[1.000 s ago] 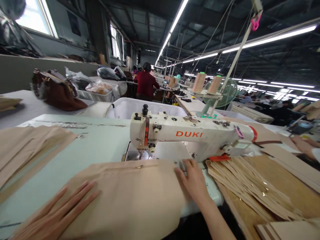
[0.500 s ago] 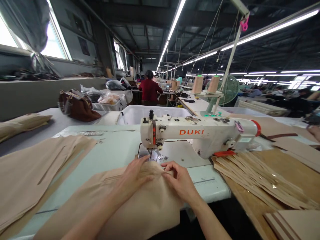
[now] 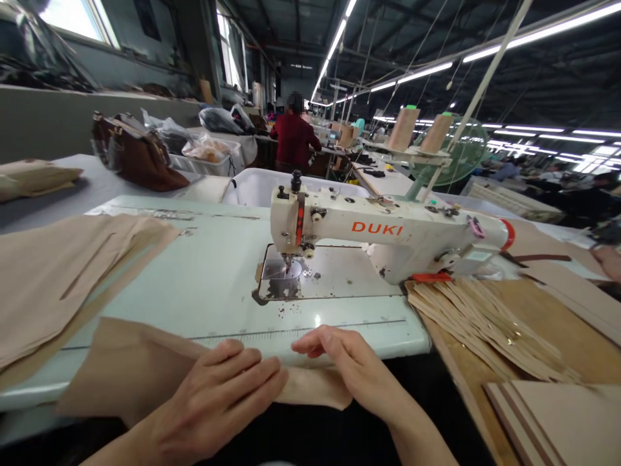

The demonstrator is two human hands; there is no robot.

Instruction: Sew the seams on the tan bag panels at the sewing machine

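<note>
A tan fabric piece lies folded over the front edge of the pale green sewing table. My left hand is closed on its middle, with bent fingers laid across it and the thumb hidden. At the piece's right end, my right hand is half curled, fingers reaching left above the cloth and touching its end. Behind both hands stands a white sewing machine marked DUKI. Its needle and presser foot have no cloth under them.
Stacked tan panels lie on the left. On a brown board at right are tan strips and a pile of flat pieces. Thread cones stand behind the machine. A brown handbag, a person in red and another person's hand are visible.
The fabric piece has come away from the needle area toward me, down to the table's front edge, and is now folded. Both hands moved back with it; the right hand's pinch has loosened.
</note>
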